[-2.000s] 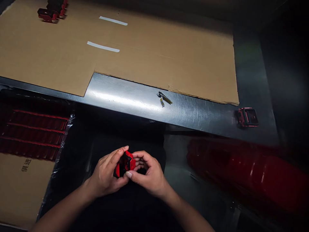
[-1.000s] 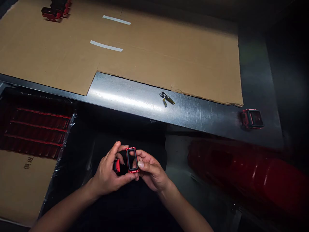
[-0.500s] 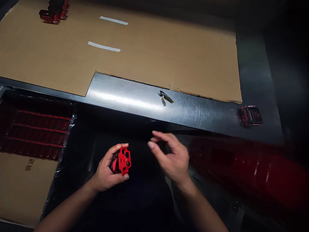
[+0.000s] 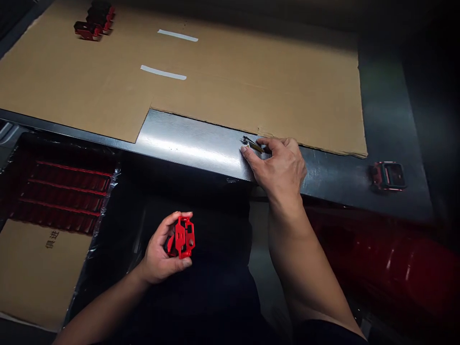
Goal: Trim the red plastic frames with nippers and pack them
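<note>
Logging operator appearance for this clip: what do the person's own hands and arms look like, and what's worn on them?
The left hand and right hand are ungloved and, as far as visible, unadorned. The forearms are bare, with a dark sleeve beyond the right one.

Left hand (image 4: 160, 256): grip clasping a red frame (image 4: 182, 237), thumb below and fingertips above; a red-and-black piece (image 4: 170, 245) sits behind it, toward the palm.
Right hand (image 4: 282, 165): at a small metal clipper (image 4: 253, 144), thumb and fingers either side; whether they pinch it is unclear.
Table (image 4: 190, 141): bare metal along the near edge, with a cardboard sheet (image 4: 251, 96) beyond.
Cardboard sheet: two white strips (image 4: 163, 73), and a cluster of red-and-black parts (image 4: 94, 23) far left.
Lower left: rows of red parts (image 4: 66, 192).
</note>
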### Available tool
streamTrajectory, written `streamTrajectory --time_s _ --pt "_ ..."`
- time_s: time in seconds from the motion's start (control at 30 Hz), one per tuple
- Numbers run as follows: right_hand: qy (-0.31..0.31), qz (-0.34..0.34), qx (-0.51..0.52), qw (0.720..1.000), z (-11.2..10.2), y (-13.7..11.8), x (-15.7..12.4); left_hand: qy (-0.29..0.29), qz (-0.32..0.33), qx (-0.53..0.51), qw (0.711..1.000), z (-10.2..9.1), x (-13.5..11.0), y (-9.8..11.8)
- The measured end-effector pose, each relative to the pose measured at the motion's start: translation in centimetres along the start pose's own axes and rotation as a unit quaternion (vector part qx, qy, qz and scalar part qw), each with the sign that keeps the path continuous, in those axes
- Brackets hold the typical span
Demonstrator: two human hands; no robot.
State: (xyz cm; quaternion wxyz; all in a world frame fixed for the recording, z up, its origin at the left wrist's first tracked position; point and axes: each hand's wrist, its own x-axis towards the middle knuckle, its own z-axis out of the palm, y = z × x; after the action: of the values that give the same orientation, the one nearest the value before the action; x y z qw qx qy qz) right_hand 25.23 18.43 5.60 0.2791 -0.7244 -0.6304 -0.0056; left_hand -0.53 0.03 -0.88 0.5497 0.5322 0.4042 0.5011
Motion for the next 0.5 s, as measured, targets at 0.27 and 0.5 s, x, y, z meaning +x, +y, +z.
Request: streamTrajectory --time_s 0.27,0.5 --pt "0.014 -0.036 0.039 0.998 -1.5 0.9 -0.8 -0.008 0.014 0.016 1.0 -0.2 0.3 0.1" --pt "-0.12 -0.264 0.26 0.921 -6.4 -0.4 -8.7 -0.042 0.117 0.215 0.969 -0.7 1.2 1.5"
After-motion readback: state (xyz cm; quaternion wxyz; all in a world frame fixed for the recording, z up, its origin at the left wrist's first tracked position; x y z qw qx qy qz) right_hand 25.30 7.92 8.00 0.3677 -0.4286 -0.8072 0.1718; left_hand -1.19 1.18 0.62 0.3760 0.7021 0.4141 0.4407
